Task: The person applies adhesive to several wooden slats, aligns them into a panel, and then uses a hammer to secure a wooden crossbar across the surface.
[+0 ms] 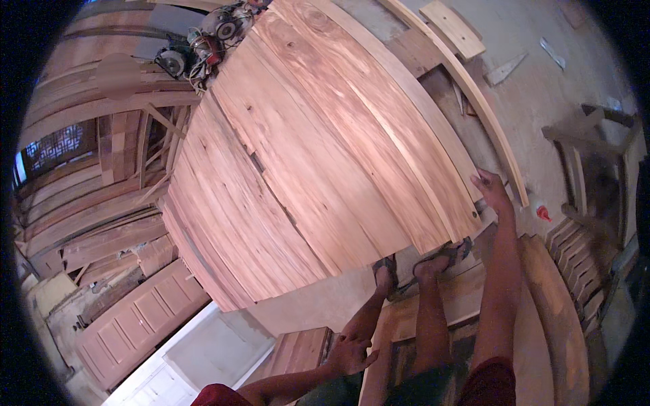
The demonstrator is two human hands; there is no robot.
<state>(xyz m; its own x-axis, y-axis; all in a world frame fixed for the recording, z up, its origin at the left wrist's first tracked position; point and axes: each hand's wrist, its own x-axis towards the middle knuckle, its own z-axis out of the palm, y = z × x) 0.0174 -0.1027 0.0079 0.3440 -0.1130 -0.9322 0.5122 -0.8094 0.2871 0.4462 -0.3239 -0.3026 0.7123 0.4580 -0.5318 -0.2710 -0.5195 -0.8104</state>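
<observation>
A wide panel of reddish-brown wooden planks (pixel 318 142) lies in front of me, with a dark gap and knots along its boards. My right hand (pixel 493 191) is at the panel's right edge, near its front corner. Its fingertips are pinched together against the narrow outer board (pixel 406 78); whatever may be between them is too small to make out. Low over my leg, my left hand (pixel 351 353) hangs with fingers loosely spread, holding nothing.
Power tools with tangled cords (pixel 206 47) sit at the panel's far left end. Stacked timber (pixel 88 169) fills the left side. A curved wooden strip (pixel 474 95), a small red bottle (pixel 543 213) and a wooden frame (pixel 575 162) are on the right. A brown panelled door (pixel 139 321) lies lower left.
</observation>
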